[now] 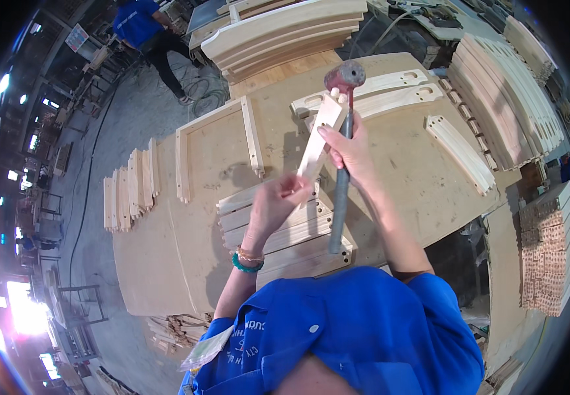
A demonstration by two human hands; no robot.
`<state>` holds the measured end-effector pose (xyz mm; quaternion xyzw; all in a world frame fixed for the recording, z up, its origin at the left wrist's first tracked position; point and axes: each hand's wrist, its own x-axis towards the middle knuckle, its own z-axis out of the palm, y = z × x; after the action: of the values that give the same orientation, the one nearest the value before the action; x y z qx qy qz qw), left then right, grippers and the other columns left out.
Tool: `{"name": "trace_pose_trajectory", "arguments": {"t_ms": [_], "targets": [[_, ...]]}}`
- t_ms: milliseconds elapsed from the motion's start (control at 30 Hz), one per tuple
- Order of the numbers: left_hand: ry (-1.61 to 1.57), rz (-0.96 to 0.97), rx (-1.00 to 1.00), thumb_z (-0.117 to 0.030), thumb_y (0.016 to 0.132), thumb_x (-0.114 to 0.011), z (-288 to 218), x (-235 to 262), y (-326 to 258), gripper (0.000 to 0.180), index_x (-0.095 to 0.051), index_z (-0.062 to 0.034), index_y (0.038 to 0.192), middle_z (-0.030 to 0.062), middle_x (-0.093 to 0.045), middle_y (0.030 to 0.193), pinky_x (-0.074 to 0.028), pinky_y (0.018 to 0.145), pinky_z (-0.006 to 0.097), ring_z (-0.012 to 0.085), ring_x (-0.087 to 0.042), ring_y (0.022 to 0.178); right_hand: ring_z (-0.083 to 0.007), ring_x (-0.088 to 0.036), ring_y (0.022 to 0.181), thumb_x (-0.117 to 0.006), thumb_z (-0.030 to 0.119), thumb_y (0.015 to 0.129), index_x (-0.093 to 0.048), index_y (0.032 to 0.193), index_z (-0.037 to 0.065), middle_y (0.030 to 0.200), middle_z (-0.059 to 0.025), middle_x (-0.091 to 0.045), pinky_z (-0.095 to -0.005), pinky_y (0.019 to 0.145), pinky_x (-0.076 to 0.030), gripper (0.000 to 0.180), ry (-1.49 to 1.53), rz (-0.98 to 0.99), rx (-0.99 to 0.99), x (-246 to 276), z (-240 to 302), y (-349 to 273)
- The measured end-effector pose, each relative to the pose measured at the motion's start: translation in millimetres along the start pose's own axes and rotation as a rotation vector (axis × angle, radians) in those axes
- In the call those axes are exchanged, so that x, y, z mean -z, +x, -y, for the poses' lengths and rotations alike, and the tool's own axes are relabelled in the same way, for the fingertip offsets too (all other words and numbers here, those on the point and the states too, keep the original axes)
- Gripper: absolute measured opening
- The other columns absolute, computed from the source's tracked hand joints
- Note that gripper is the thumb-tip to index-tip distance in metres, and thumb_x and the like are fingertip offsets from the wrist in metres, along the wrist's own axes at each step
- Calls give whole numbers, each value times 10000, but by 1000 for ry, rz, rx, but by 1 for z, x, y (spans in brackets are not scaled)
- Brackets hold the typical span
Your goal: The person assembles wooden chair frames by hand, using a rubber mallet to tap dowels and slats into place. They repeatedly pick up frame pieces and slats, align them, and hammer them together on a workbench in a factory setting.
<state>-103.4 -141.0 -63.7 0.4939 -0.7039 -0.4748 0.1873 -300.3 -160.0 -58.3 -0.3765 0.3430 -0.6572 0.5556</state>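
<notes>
My right hand (352,155) is closed round a pale wooden rail (320,135) and a mallet (347,76) together. The mallet's reddish, worn head is up, and its dark handle hangs down past my wrist. Two round dowels (339,97) stick out of the rail's upper end. At the rail's lower end, my left hand (275,205) has its fingers curled and pressed together; whatever is in them is hidden. Beneath my hands, several wooden slats (285,230) with dark holes in their ends lie side by side on the brown-topped table (153,263).
A three-sided wooden frame (250,135) and a row of short slats (130,187) lie left. Two slotted boards (396,99) and a single rail (459,153) lie right. Wood stacks (285,39) stand beyond and along the right side. Another person (147,29) stands far left.
</notes>
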Motion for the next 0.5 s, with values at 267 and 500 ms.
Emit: {"name": "trace_pose_trajectory", "arguments": {"t_ms": [267, 500], "targets": [[-257, -39, -265, -75, 741, -754, -16, 21, 70, 489, -536, -47, 1178, 110, -626, 1076, -520, 747, 274, 130, -624, 950, -28, -427, 426, -773, 181, 767, -456, 1168, -6, 947, -80, -646, -182, 377, -345, 545, -148, 82, 16, -9, 42, -8], [-823, -387, -310, -76, 846, -695, 56, 16, 68, 354, -452, -131, 1098, 84, -601, 1120, -445, 871, 292, 173, -554, 1087, -28, -416, 422, -668, 214, 869, -456, 1159, 9, 845, -61, -625, -183, 356, -315, 413, -358, -126, -69, 51, 55, -54]]}}
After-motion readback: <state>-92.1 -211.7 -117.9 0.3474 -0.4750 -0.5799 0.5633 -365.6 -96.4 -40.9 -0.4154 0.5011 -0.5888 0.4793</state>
